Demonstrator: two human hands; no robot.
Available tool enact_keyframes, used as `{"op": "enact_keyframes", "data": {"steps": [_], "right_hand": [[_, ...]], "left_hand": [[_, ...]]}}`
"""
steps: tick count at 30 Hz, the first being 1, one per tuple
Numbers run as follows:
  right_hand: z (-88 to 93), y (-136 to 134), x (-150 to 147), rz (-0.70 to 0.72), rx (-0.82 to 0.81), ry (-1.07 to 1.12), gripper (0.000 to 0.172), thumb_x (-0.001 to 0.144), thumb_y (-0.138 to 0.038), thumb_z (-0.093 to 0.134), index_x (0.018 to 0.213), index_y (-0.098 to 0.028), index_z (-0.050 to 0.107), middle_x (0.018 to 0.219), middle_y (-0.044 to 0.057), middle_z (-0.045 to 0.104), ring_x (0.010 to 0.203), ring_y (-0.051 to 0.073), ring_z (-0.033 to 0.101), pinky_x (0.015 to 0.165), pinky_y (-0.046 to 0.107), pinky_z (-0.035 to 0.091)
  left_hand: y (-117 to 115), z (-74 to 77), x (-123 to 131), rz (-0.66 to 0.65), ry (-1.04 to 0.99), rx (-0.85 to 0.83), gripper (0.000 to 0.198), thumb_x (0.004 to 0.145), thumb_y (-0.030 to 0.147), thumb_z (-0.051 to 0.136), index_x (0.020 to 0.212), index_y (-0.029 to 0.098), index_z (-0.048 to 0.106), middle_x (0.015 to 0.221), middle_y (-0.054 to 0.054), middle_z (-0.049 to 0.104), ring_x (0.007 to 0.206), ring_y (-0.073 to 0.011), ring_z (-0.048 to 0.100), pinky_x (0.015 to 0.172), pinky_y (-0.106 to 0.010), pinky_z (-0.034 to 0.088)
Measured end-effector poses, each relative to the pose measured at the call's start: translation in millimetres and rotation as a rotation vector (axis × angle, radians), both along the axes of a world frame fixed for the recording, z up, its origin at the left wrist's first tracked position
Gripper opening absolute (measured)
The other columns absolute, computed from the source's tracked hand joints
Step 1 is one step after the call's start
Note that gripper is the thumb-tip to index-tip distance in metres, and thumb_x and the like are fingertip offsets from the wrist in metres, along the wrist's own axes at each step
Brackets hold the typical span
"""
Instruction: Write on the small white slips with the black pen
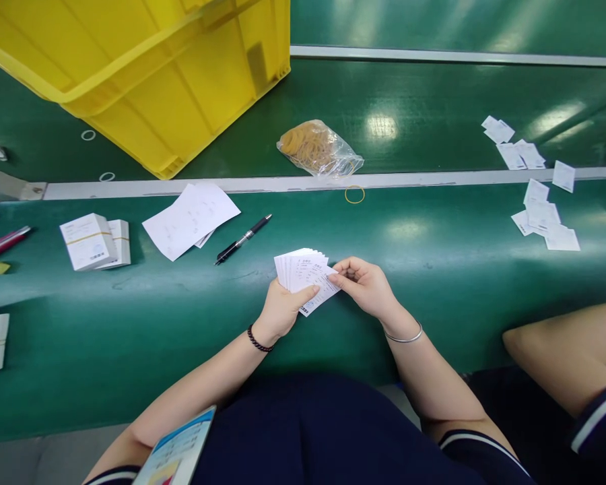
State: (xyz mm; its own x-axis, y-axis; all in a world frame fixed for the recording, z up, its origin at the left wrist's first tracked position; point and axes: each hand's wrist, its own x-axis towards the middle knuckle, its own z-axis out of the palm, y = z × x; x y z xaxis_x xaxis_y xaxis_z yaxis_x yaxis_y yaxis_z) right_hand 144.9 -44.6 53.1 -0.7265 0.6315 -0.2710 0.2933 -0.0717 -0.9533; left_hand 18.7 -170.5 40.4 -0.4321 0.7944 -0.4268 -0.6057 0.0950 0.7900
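The grip of the left hand (281,310) clasps the cards (301,271) in a fan over the tabletop (176,330), probably so each edge shows, while the right hand (368,287) pinches one at its corner.

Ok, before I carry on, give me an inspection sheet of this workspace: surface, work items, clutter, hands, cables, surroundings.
Surface: green bench, glossy, crossed by a pale strip.
Work items: fan of printed slips in the hands; banded stacks to the left; bag of rubber bands beyond.
Clutter: pen, white sheets, a loose rubber band, scattered slips at right.
Hands: left hand grips the fan, thumb on top; right hand pinches its right edge.
Cables: nothing seen.
Surroundings: yellow crate at upper left; another person's arm at the right edge.
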Motion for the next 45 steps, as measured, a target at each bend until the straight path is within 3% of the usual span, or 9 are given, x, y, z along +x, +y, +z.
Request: {"op": "enact_keyframes", "data": {"steps": [8, 11, 15, 18, 20, 23, 27, 37, 45], "right_hand": [[11.8, 13.5, 17.4, 0.060, 0.104, -0.123, 0.025, 0.080, -0.043, 0.069, 0.087, -0.019, 0.066, 0.075, 0.003, 0.073, 0.067, 0.017, 0.067, 0.061, 0.031, 0.053], [8.9, 18.0, 21.4, 0.106, 0.279, -0.234, 0.012, 0.083, -0.032, 0.064, 0.085, -0.021, 0.066, 0.073, 0.002, 0.072, 0.066, 0.017, 0.067, 0.061, 0.030, 0.051], [2.5, 16.9, 19.5, 0.110, 0.667, -0.369, 0.006, 0.081, -0.022, 0.062, 0.084, -0.023, 0.067, 0.073, 0.003, 0.068, 0.070, 0.018, 0.062, 0.062, 0.031, 0.046], [4.7, 13.8, 16.6, 0.043, 0.807, -0.356, 0.007, 0.081, -0.027, 0.065, 0.084, -0.022, 0.067, 0.080, 0.007, 0.066, 0.079, 0.022, 0.060, 0.067, 0.035, 0.047], [9.2, 10.5, 14.4, -0.037, 0.743, -0.262, 0.014, 0.085, -0.035, 0.063, 0.083, -0.022, 0.066, 0.082, 0.006, 0.066, 0.076, 0.020, 0.059, 0.067, 0.034, 0.047], [15.4, 3.5, 10.7, -0.082, 0.427, -0.085, 0.030, 0.091, -0.049, 0.055, 0.080, -0.022, 0.063, 0.072, 0.002, 0.063, 0.063, 0.015, 0.055, 0.058, 0.030, 0.046], [17.1, -3.3, 7.3, -0.047, 0.093, 0.023, 0.042, 0.083, -0.062, 0.061, 0.075, -0.021, 0.056, 0.064, -0.001, 0.058, 0.057, 0.012, 0.051, 0.053, 0.028, 0.044], [16.5, -4.8, 4.5, 0.010, -0.017, 0.058, 0.042, 0.082, -0.061, 0.062, 0.076, -0.020, 0.052, 0.064, -0.003, 0.052, 0.056, 0.010, 0.046, 0.050, 0.024, 0.040], [12.0, -7.6, 3.9, -0.037, -0.049, 0.078, 0.032, 0.079, -0.051, 0.071, 0.082, -0.020, 0.062, 0.073, 0.000, 0.065, 0.062, 0.012, 0.059, 0.056, 0.027, 0.050]], "left_hand": [[2.8, 9.3, -24.7, 0.212, 0.110, 0.048, 0.055, 0.074, 0.049, 0.077, 0.112, 0.013, 0.064, 0.097, -0.012, 0.074, 0.082, -0.0256, 0.073, 0.076, -0.039, 0.062], [4.2, 14.1, -38.4, 0.293, 0.182, 0.078, 0.057, 0.078, 0.052, 0.072, 0.119, 0.013, 0.061, 0.093, -0.010, 0.074, 0.073, -0.0224, 0.073, 0.069, -0.036, 0.062], [3.1, 17.2, -36.4, 0.211, 0.167, 0.070, 0.058, 0.078, 0.051, 0.073, 0.120, 0.013, 0.061, 0.097, -0.012, 0.074, 0.077, -0.0240, 0.073, 0.069, -0.037, 0.063], [0.4, 18.7, -26.3, 0.075, 0.116, 0.043, 0.057, 0.076, 0.051, 0.076, 0.115, 0.012, 0.065, 0.101, -0.014, 0.073, 0.082, -0.0267, 0.073, 0.071, -0.038, 0.063], [-1.9, 19.2, -19.7, -0.015, 0.083, 0.030, 0.054, 0.075, 0.050, 0.076, 0.111, 0.012, 0.067, 0.103, -0.015, 0.073, 0.085, -0.0285, 0.073, 0.071, -0.040, 0.063], [-5.9, 18.2, -11.6, -0.127, 0.058, 0.021, 0.050, 0.076, 0.050, 0.076, 0.109, 0.013, 0.069, 0.103, -0.014, 0.073, 0.089, -0.0302, 0.072, 0.075, -0.041, 0.063], [-10.8, 14.3, -4.5, -0.217, 0.047, 0.025, 0.045, 0.078, 0.047, 0.075, 0.109, 0.014, 0.070, 0.110, -0.013, 0.072, 0.097, -0.0297, 0.070, 0.084, -0.041, 0.060], [-10.6, 12.7, -3.5, -0.215, 0.006, 0.038, 0.042, 0.078, 0.040, 0.077, 0.112, 0.015, 0.069, 0.114, -0.012, 0.071, 0.104, -0.0274, 0.068, 0.090, -0.039, 0.057], [-9.5, 11.0, -2.0, -0.124, 0.005, 0.038, 0.043, 0.074, 0.034, 0.081, 0.112, 0.017, 0.069, 0.116, -0.010, 0.071, 0.106, -0.0263, 0.068, 0.091, -0.037, 0.057]]}}
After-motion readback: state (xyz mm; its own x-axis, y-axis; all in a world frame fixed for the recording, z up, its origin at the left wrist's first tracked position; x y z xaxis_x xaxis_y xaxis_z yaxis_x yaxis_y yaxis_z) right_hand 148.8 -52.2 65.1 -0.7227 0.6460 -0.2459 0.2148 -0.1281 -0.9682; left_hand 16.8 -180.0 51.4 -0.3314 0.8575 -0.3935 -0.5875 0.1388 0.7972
